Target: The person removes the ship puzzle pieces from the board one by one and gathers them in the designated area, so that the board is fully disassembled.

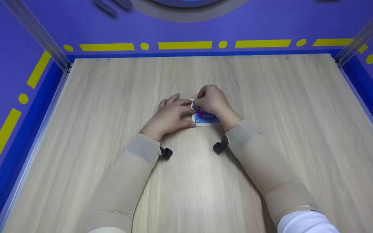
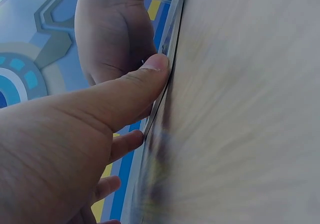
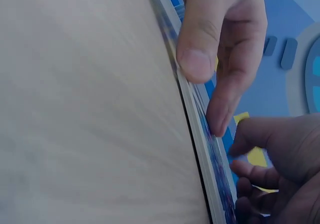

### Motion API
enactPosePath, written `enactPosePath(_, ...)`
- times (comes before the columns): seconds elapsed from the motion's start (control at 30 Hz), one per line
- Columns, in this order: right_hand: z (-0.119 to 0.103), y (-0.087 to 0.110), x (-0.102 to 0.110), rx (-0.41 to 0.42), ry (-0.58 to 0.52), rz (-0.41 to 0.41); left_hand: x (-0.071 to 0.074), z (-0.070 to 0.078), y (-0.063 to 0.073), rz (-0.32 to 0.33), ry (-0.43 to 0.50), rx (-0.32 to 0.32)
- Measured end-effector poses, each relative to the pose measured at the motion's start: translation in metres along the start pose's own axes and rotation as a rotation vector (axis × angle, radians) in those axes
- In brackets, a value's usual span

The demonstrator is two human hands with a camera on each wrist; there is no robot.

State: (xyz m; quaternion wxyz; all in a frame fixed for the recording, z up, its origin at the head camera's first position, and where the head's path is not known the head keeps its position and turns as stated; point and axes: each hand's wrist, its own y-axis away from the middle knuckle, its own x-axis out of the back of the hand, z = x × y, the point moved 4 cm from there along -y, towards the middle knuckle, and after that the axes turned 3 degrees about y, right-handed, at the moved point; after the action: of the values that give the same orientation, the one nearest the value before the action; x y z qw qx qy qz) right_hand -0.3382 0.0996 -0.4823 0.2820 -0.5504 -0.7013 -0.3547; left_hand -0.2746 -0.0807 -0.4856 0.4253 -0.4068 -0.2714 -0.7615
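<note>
A thin flat picture board (image 1: 207, 123) with a white border and a blue and purple print lies on the wooden table. My left hand (image 1: 170, 117) rests at its left edge, thumb and fingers spread and fairly straight, their tips touching the border. In the left wrist view the left thumb (image 2: 145, 76) presses on the board's edge. My right hand (image 1: 213, 101) is over the board's upper left part, fingers bent, thumb and forefinger close together at the surface. It covers much of the print. Whether a small thing sits between the right fingertips is hidden.
The wooden table (image 1: 186, 194) spreads out around the board. Blue panels (image 1: 186, 32) with yellow marks stand along the back and both sides. Black straps with small dark mounts (image 1: 220, 146) sit at the wrists.
</note>
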Motion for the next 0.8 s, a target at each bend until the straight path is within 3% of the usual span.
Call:
enactPosePath(0.33,0.0027,-0.0039,0.0005,0.001,-0.06,-0.128,0.0002,-0.0021,-0.0002,0.0,0.005,-0.007)
enactPosePath(0.8,-0.0057,0.0013,-0.005,-0.009,0.097,-0.053,-0.0005,-0.0045,-0.0001,0.019,0.033,-0.039)
